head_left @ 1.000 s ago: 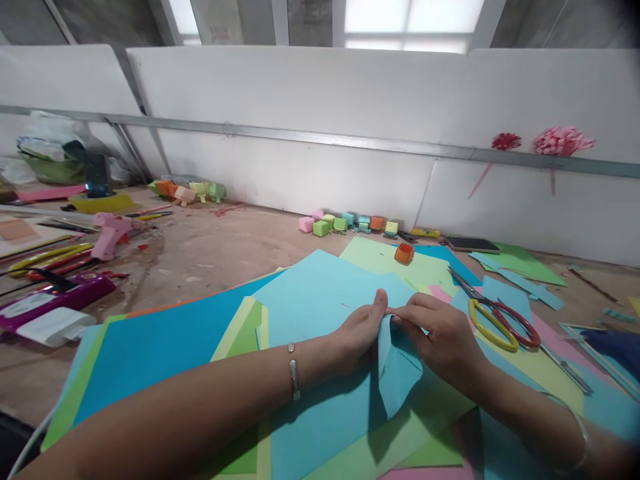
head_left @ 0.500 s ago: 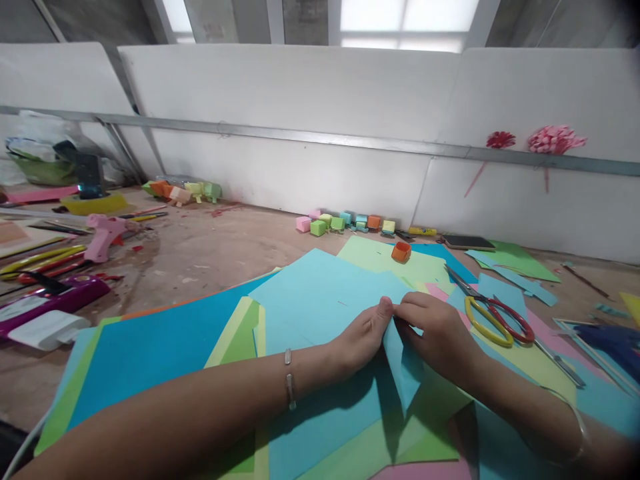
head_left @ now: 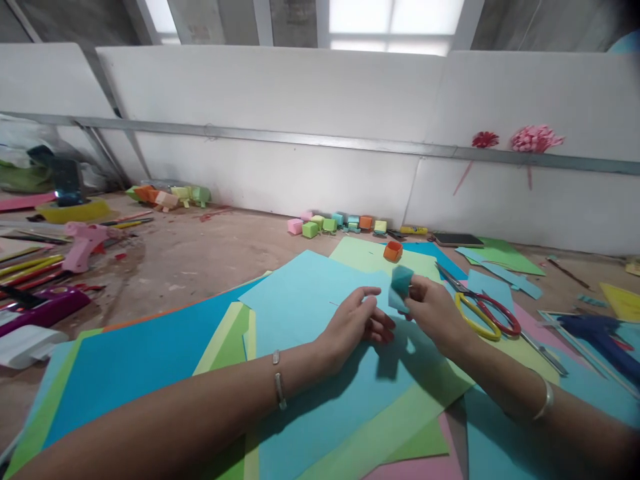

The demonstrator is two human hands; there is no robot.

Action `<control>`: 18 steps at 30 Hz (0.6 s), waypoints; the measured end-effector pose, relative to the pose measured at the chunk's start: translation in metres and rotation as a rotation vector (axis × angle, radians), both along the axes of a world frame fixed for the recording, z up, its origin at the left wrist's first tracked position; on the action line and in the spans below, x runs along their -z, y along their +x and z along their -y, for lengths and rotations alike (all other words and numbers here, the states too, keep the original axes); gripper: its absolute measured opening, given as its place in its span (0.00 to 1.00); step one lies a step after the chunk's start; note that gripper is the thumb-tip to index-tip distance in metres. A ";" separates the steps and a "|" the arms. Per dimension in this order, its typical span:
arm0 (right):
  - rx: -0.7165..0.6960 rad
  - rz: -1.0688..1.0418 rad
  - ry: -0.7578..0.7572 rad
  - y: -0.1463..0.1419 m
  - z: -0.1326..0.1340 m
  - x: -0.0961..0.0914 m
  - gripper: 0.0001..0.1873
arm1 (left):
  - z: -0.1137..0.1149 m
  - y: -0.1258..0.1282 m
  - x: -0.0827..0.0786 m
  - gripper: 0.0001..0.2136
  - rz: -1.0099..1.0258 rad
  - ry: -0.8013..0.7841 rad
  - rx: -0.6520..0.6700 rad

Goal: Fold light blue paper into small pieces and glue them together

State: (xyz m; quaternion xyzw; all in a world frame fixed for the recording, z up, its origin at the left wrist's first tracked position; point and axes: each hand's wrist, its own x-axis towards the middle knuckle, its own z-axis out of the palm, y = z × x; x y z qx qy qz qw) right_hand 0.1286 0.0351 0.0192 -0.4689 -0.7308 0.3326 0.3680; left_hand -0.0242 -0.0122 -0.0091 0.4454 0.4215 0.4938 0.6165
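Between the thumb and fingers of my right hand (head_left: 431, 308) is a folded piece of light blue paper (head_left: 399, 288), raised above the sheets. My left hand (head_left: 357, 320) holds nothing; its fingers are apart and a little curled, just left of the folded piece. Beneath both hands spreads a light blue sheet (head_left: 310, 293), lying on a stack of coloured paper. Close to my right wrist lie scissors (head_left: 483, 313) with one yellow and one red handle. An orange folded paper ring (head_left: 393, 251) sits on a pale green sheet beyond my hands.
Small paper cubes (head_left: 330, 225) stand along the white wall panel. A pink glue gun (head_left: 85, 245), pencils and a purple tool (head_left: 47, 310) lie at the left. At the right are a cutter knife (head_left: 545, 352), a dark blue glue gun (head_left: 600, 340) and a black phone (head_left: 457, 240).
My left hand has let go of the light blue paper and its fingers have spread. The right hand has lifted the piece, which now looks folded smaller. The view has shifted slightly right.
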 end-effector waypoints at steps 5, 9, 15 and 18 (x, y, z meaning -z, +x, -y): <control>0.082 -0.045 -0.156 -0.005 0.001 0.006 0.05 | 0.000 0.002 0.005 0.29 -0.309 0.260 -0.176; 0.024 0.040 -0.124 -0.008 0.009 0.007 0.05 | 0.005 0.004 -0.001 0.16 -0.377 0.330 -0.132; 0.009 0.285 0.187 -0.006 0.009 0.013 0.12 | 0.004 0.001 -0.006 0.08 -0.504 0.412 -0.235; 0.037 0.277 0.402 -0.005 0.006 0.017 0.10 | 0.002 -0.001 -0.005 0.11 -0.577 0.403 -0.267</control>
